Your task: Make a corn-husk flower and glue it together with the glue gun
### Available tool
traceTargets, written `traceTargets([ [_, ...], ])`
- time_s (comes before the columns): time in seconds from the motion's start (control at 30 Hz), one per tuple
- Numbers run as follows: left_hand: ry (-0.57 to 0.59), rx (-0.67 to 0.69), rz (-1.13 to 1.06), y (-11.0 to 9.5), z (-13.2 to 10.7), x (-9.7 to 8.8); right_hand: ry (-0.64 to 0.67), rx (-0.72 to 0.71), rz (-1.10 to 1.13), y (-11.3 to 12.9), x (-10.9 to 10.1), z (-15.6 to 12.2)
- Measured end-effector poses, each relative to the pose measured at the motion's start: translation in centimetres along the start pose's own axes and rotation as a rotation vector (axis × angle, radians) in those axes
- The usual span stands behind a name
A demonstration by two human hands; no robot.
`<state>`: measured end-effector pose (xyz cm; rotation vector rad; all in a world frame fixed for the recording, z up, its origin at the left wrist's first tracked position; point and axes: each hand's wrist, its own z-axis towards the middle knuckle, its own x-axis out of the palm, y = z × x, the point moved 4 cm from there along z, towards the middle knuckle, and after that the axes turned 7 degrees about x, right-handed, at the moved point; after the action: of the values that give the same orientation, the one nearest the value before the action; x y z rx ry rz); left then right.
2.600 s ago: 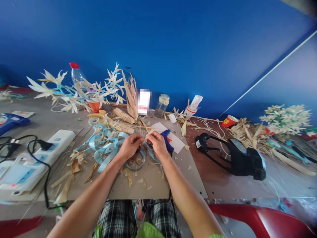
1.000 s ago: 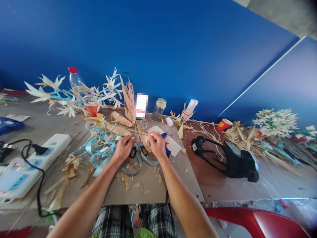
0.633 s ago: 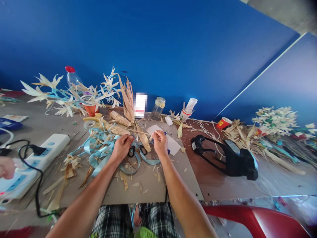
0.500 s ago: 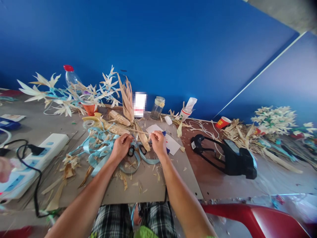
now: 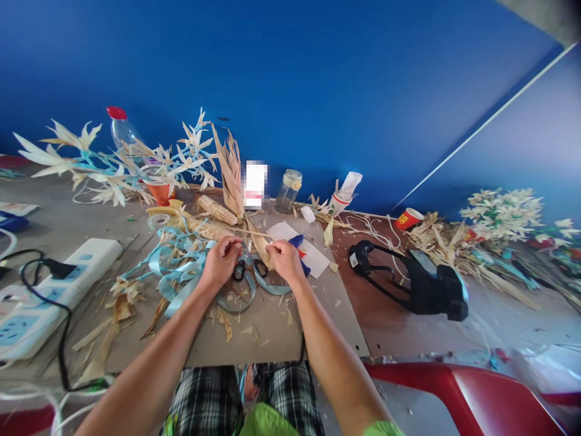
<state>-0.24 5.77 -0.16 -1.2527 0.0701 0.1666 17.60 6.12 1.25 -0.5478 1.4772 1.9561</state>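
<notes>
Two hands apart, forearms angled inward, fingers curled, anything gripped unclear, scissors between.

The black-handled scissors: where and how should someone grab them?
Probably by the black finger loops, coming from the near side, between the left hand and the right hand. The loops lie spread apart at the scissors' nearest end; the blades beyond are hard to make out.
</notes>
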Motion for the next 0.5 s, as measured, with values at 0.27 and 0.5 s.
traceTargets([
  [0.27, -0.021, -0.006, 0.009, -0.62, -0.14, -0.26, -0.135, -0.055, 0.025, 0.07, -0.73, 0.01],
  [0.5, -0.066, -0.004, 0.004, -1.02, -0.19, -0.51, -0.062, -0.054, 0.017, 0.11, -0.21, -0.03],
])
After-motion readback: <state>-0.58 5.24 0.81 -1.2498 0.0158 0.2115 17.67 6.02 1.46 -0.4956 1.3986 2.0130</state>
